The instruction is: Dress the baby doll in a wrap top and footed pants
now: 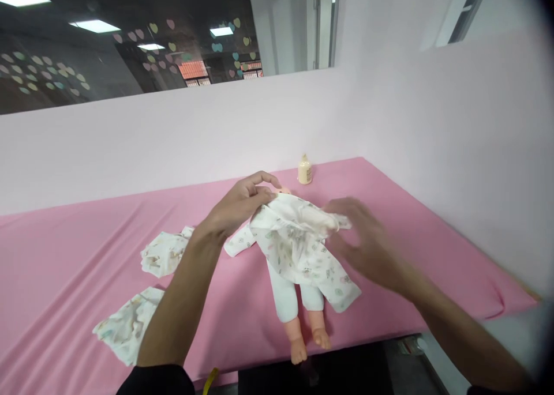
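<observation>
A baby doll lies on the pink-covered table with its bare feet toward the front edge and white leggings on its legs. Over its upper body hangs a white printed baby top, bunched up, which hides most of the torso and head. My left hand pinches the top's upper edge between thumb and fingers. At the right side of the cloth, my right hand is smeared by motion, and its hold cannot be made out. One printed sleeve stretches out on the left, another hangs at the lower right.
Two crumpled printed baby garments, one behind the other, lie to the left by my forearm. A cream bottle stands near the back wall. The pink cover has folds, and a white wall borders it at right.
</observation>
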